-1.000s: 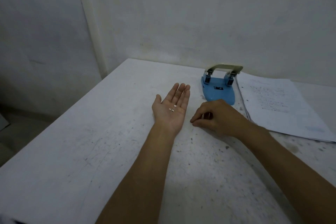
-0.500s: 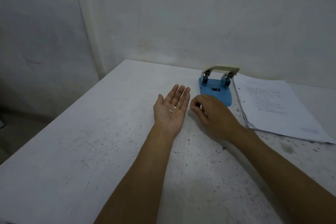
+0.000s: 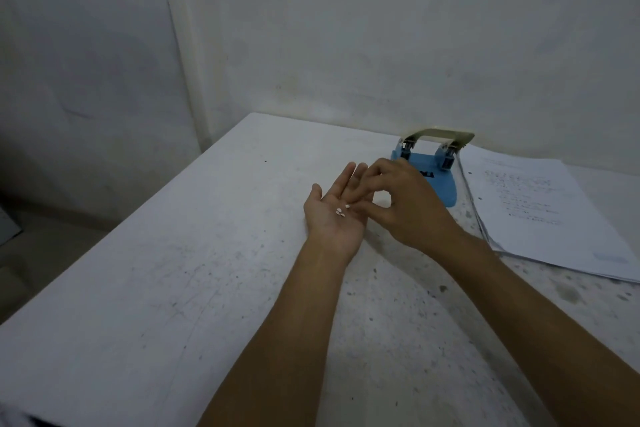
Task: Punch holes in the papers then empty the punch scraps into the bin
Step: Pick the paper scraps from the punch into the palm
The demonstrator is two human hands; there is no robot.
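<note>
My left hand (image 3: pixel 329 229) lies palm up on the white table (image 3: pixel 166 295), fingers straight, with three small white punch scraps (image 3: pixel 341 211) resting on the palm. My right hand (image 3: pixel 410 206) hovers just right of it. Its thumb and forefinger are pinched together at the edge of the left palm, and the other fingers arch over the left fingertips. Whether anything is in the pinch is hidden. The blue hole punch (image 3: pixel 441 182) with a metal lever stands behind my right hand. A stack of printed papers (image 3: pixel 540 215) with punched holes lies to the punch's right.
The table is scuffed and speckled, with its left edge dropping to a dim floor. White walls meet in a corner behind the table. A grey object (image 3: pixel 8 227) shows at the far left edge. No bin is in view.
My right hand has lifted off the table in front of the punch and moved left, to the edge of my left palm. The left hand has stayed flat with the scraps on it.
</note>
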